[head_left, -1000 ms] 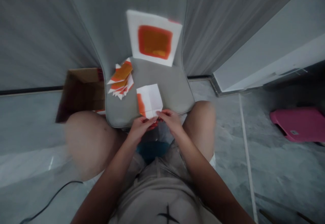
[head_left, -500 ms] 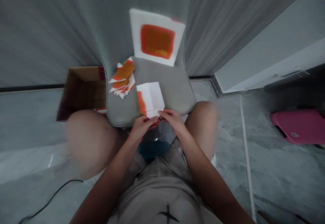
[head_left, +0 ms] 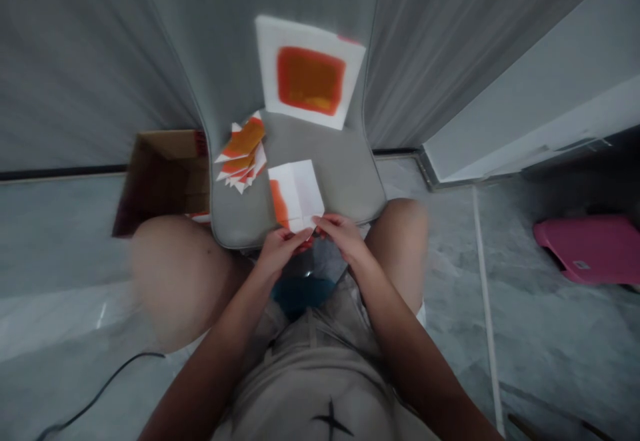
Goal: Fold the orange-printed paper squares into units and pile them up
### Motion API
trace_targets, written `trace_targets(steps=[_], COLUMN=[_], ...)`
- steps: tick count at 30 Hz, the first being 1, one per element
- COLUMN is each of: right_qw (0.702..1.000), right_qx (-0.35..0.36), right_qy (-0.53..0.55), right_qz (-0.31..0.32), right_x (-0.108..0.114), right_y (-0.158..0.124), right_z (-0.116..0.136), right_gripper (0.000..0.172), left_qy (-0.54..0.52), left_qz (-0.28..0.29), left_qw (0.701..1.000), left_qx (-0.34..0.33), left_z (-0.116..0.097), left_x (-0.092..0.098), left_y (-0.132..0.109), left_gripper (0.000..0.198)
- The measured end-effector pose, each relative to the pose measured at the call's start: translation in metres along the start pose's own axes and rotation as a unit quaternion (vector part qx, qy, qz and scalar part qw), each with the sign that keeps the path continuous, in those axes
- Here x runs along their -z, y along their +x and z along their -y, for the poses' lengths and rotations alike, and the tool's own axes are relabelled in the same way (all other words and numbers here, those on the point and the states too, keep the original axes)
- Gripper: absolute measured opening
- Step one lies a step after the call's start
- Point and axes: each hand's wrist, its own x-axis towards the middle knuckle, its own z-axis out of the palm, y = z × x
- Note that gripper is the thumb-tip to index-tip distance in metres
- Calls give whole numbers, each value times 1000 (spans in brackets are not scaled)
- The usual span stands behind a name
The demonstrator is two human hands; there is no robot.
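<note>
A folded white sheet of paper (head_left: 297, 193) with an orange strip along its left side lies on the grey chair seat (head_left: 345, 174) in front of me. My left hand (head_left: 277, 249) and my right hand (head_left: 340, 234) both pinch its near edge, fingertips almost meeting at the middle. A small heap of folded orange-and-white papers (head_left: 241, 154) sits on the seat's left side. A white sheet with an orange square (head_left: 310, 71) leans against the chair back.
An open cardboard box (head_left: 160, 181) stands on the floor left of the chair. A pink flat object (head_left: 590, 248) lies on the floor at the right. A black cable (head_left: 95, 398) runs across the floor at lower left. My knees flank the seat.
The paper and both hands have crept slightly away from me along the seat; the pinch on the near edge is unchanged.
</note>
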Motion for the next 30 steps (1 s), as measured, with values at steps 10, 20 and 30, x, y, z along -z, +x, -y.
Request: trace_targets(steps=[10, 20, 30], right_qw=[999, 997, 992], right_qx=[-5, 56, 68], right_qy=[27, -11, -11], right_qz=[-39, -54, -102], right_x=[-2, -9, -9], right_y=[-2, -2, 2], right_z=[2, -2, -3], right_gripper=[48, 52, 56], left_qy=[1, 5, 7], left_qz=[4, 2, -7], left_qw=[1000, 1000, 1000], left_qx=[0, 1, 11], left_z=[-2, -3, -2], left_x=[0, -1, -1], left_y=[-1, -1, -1], left_gripper=[63, 57, 51])
